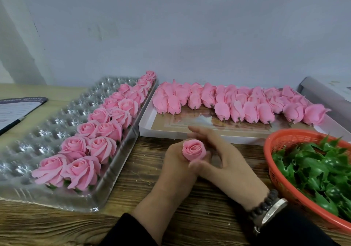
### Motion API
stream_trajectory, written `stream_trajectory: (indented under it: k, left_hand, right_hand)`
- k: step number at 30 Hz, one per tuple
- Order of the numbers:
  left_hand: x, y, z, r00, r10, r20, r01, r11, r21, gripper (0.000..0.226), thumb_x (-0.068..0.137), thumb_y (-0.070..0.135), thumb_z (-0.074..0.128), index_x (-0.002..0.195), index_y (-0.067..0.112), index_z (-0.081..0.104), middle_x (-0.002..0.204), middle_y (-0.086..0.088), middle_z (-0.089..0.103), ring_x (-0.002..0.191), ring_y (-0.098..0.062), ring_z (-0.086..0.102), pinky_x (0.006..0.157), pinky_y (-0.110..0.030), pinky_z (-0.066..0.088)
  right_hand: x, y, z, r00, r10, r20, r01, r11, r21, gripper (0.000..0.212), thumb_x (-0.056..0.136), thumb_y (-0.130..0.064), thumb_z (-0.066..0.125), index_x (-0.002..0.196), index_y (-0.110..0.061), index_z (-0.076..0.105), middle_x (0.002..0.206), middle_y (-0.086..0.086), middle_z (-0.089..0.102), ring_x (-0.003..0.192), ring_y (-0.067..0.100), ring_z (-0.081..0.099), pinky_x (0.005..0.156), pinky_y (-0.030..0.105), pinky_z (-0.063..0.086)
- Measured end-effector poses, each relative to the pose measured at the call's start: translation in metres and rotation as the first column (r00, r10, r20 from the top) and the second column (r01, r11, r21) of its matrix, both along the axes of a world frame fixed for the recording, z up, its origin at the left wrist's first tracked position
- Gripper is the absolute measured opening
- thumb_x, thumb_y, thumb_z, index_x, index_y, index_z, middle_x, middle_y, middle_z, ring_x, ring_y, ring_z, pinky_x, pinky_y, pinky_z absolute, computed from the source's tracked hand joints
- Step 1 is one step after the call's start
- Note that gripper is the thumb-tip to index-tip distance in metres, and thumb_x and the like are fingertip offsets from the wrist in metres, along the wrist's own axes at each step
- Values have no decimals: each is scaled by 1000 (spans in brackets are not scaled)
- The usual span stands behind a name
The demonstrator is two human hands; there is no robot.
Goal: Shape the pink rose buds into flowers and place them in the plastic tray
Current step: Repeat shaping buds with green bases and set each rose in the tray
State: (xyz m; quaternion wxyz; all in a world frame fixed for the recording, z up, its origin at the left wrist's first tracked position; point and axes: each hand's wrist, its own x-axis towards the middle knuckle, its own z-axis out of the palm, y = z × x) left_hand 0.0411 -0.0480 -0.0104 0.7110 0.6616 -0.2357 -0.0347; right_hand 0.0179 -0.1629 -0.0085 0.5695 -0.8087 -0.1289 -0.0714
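A pink rose bud (pixel 194 149) stands upright in my left hand (pixel 175 167), whose fingers curl round its base. My right hand (pixel 226 160) is beside it, thumb touching the bud's lower side and the other fingers stretched out behind it. To the left lies the clear plastic tray (pixel 43 129), with two rows of shaped pink roses (pixel 100 129) along its right side. Behind my hands, several unshaped pink buds (pixel 237 103) with short stems lie in rows on a white flat box (pixel 152 129).
An orange basket (pixel 281 145) of green plastic calyxes (pixel 319 169) sits at the right edge. A notepad with a pen (pixel 13 112) lies far left on the wooden table (pixel 144 171). A grey box (pixel 326 91) stands at the back right against the wall.
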Motion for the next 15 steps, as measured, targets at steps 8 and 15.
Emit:
stream_trajectory:
  k: [8, 15]
  left_hand:
    - [-3, -7, -8, 997, -7, 73, -4, 988, 152, 38, 90, -9, 44, 77, 25, 56, 66, 12, 63, 67, 14, 60, 57, -3, 44]
    - [-3, -8, -14, 994, -99, -40, 95, 991, -94, 39, 85, -21, 35, 75, 8, 59, 62, 4, 66, 62, 1, 63, 58, -11, 49]
  right_hand:
    - [-2, 24, -1, 938, -228, 262, 233, 972, 11, 30, 86, -44, 43, 92, -34, 70, 84, -23, 67, 90, 1, 61, 84, 25, 48]
    - [0, 20, -3, 975, -180, 131, 193, 977, -94, 33, 66, -56, 52, 93, -43, 64, 100, -18, 65, 104, 4, 57, 91, 31, 48]
